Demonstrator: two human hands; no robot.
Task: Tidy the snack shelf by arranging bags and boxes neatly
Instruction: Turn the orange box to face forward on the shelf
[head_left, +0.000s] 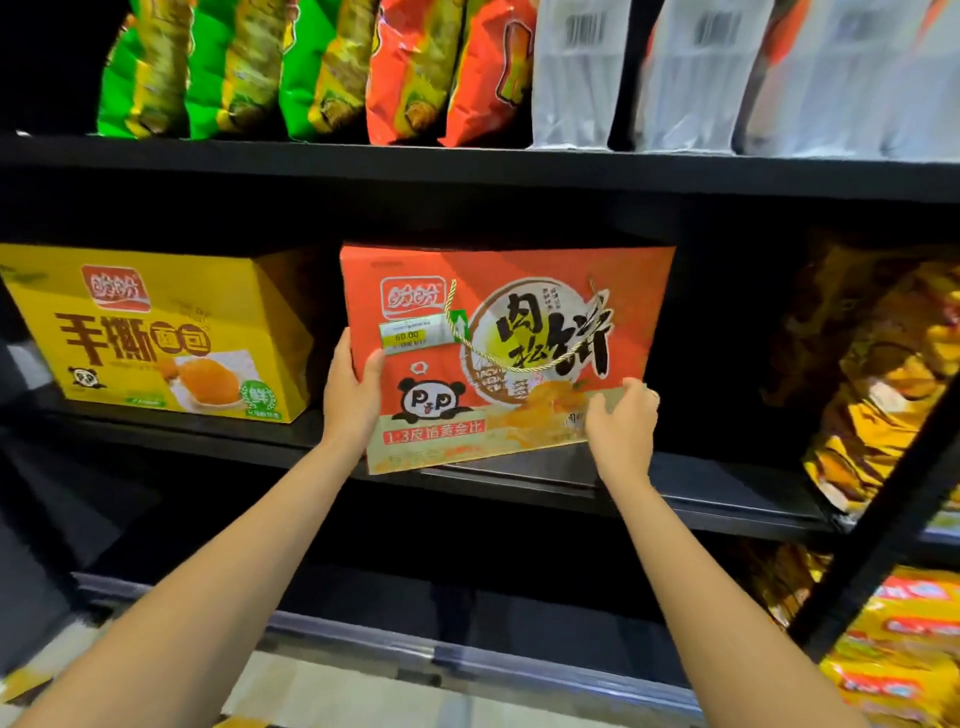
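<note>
An orange snack box (519, 312) with a panda picture, a gold cord handle and a price sticker stands on the middle black shelf (701, 499), tilted slightly with its lower right side raised. My left hand (350, 395) grips its left edge, thumb on the front face. My right hand (621, 421) holds its lower right corner with fingers curled on the front. A yellow bread box (156, 332) stands to the left on the same shelf, angled.
The upper shelf holds green bags (234, 67), orange-red bags (447, 73) and white bags (701, 78). Yellow-brown bags (872, 374) lean at the right of the middle shelf. Yellow packs (904, 654) lie lower right. A black upright post (883, 530) crosses the right side.
</note>
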